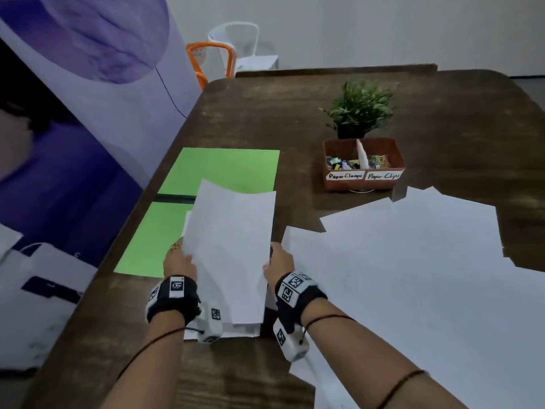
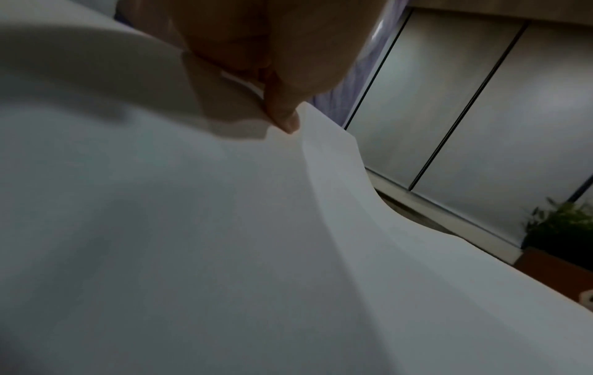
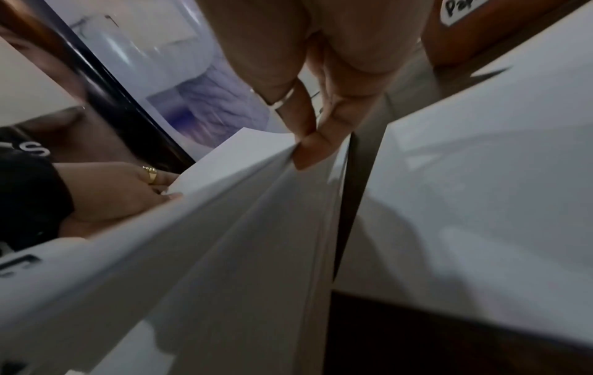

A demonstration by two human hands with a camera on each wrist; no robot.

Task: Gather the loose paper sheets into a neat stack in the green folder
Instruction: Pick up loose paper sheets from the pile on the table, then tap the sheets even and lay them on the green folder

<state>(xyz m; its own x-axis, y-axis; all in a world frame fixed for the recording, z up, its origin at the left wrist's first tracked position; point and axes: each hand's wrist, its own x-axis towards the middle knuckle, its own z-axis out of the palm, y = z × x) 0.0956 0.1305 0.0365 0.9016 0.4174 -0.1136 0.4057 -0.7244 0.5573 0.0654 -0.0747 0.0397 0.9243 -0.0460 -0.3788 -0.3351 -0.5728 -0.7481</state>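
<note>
Head view, centre of frame: a bundle of paper sheets [image 1: 233, 249] is held upright on its lower edge on the bench [image 1: 265, 119], its top edge sagging forward. The left hand [image 1: 180, 261] clasps the bundle's left edge and the right hand [image 1: 280, 261] its right edge; each grip is closed on the paper, as the wrist views confirm with fingertips [image 3: 308, 152] pinching the edge. The open green folder [image 1: 218, 169] lies flat at left of centre, partly behind the bundle. More loose sheets [image 1: 413, 261] remain fanned over the right half of the frame, near a brown organiser tray [image 1: 362, 184] and a potted plant [image 1: 361, 109]. Judged stage: squaring the gathered sheets before laying them in the folder. Risks: the limp upper edge may fold over and crease; edge-only pinching may let inner sheets slip out of line; the nearest loose sheet, just beside the right hand, may be dragged or skewed as the bundle moves left.
</note>
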